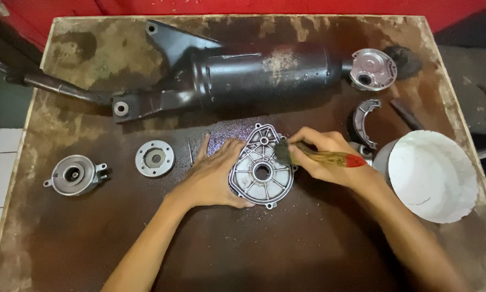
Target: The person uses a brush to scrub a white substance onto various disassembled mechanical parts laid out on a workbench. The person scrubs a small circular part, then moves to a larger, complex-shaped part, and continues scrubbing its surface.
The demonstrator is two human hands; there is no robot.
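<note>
A ribbed grey metal cover plate (262, 167) with a round centre hole lies flat on the stained brown table (264, 249). My left hand (216, 173) presses its left edge, fingers spread along the rim. My right hand (321, 157) grips a paintbrush (321, 157) with a worn wooden handle and red tip. Its bristles touch the plate's upper right part.
A long black exhaust muffler (237, 75) lies across the back of the table. At the left sit a round metal housing (74, 174) and a small disc (154, 158). A white bowl (432, 176), a brake shoe (363, 121) and a round brake plate (373, 67) are at the right.
</note>
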